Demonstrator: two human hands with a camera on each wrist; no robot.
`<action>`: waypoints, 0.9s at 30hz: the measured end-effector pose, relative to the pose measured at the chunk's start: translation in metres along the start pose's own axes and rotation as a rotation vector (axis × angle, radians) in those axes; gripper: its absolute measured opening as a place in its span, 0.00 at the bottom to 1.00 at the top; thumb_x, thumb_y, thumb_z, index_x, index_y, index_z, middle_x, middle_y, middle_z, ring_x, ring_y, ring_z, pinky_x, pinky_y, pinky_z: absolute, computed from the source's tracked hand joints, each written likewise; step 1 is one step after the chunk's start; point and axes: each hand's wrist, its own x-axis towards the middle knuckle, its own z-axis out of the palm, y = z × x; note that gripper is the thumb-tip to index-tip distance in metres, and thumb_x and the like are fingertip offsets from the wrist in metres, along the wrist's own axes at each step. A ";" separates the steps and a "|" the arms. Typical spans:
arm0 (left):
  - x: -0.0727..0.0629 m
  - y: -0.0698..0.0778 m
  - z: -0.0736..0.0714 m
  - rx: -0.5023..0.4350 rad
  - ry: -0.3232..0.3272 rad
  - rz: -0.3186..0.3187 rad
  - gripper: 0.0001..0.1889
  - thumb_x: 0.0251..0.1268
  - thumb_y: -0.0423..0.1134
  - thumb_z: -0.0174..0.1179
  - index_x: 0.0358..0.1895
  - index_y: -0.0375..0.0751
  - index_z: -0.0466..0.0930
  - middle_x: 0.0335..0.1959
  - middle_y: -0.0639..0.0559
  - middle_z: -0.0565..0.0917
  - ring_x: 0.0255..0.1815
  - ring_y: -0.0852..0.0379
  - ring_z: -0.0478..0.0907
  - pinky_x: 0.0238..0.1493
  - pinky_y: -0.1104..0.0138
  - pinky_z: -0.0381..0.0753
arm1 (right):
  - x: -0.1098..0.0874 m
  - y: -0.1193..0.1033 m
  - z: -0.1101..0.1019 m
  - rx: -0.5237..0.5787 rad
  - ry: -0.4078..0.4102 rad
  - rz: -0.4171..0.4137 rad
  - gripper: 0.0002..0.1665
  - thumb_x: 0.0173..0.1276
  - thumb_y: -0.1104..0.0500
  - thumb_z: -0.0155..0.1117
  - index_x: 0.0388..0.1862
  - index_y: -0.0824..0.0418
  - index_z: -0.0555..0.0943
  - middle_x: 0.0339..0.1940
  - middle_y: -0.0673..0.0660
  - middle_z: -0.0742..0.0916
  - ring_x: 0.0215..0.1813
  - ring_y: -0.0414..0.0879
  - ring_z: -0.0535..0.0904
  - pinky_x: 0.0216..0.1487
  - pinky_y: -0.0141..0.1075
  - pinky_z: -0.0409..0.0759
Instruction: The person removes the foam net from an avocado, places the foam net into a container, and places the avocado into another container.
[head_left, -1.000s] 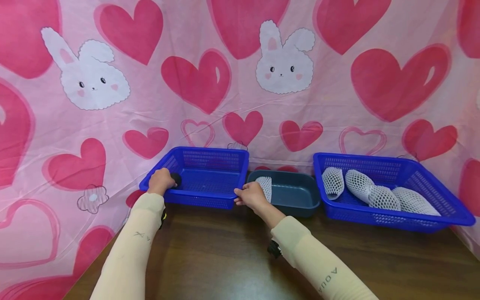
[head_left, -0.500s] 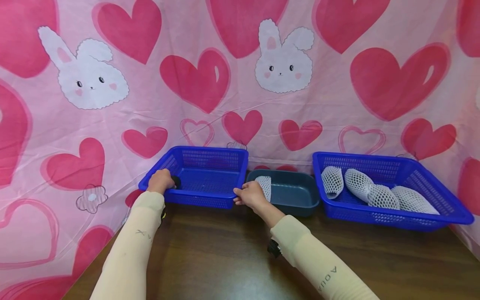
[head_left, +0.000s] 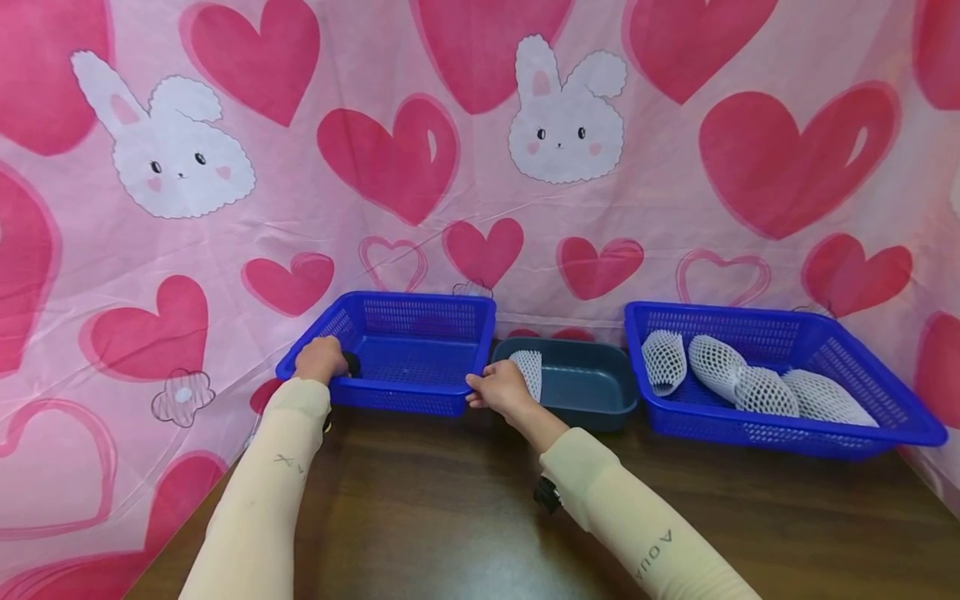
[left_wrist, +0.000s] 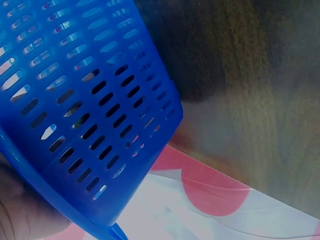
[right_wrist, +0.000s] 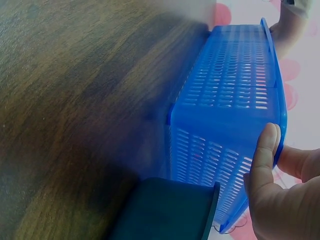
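A blue slotted plastic basket (head_left: 405,401) stands against the backdrop, left of centre. My left hand (head_left: 318,360) grips its left front corner, with the fingers over the rim and partly hidden. A small dark round thing (head_left: 353,364) lies inside the basket right beside that hand. At the right front corner my right hand (head_left: 501,387) pinches the rim, fingers against the outer wall and thumb over the edge, as the right wrist view shows. Touching distance from this hand is a dark teal bin (head_left: 588,392), with a white foam net sleeve (head_left: 529,372) at its left end.
A second blue basket (head_left: 795,437) at the right holds several things in white foam nets (head_left: 767,392). All the containers stand along the back of the brown wooden table (head_left: 420,508). Behind them hangs a pink cloth (head_left: 480,200) with hearts and rabbits.
Both hands keep their places on the basket's corners. The whole head view shifts very slightly left and up; the containers and their contents stay as they were.
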 end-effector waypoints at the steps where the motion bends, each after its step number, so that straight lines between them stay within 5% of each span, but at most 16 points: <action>1: 0.000 0.000 -0.001 0.002 -0.004 -0.002 0.25 0.46 0.37 0.71 0.45 0.23 0.77 0.50 0.22 0.75 0.47 0.30 0.75 0.43 0.42 0.76 | 0.000 -0.001 0.000 0.003 0.000 0.001 0.13 0.70 0.66 0.61 0.45 0.78 0.76 0.29 0.64 0.85 0.25 0.45 0.83 0.33 0.38 0.83; 27: -0.001 0.004 -0.002 -0.007 -0.063 -0.054 0.27 0.51 0.38 0.69 0.51 0.22 0.75 0.56 0.21 0.71 0.51 0.30 0.74 0.49 0.41 0.74 | 0.003 0.002 0.000 0.047 -0.005 0.011 0.22 0.70 0.67 0.61 0.55 0.82 0.70 0.33 0.65 0.83 0.23 0.43 0.81 0.28 0.33 0.82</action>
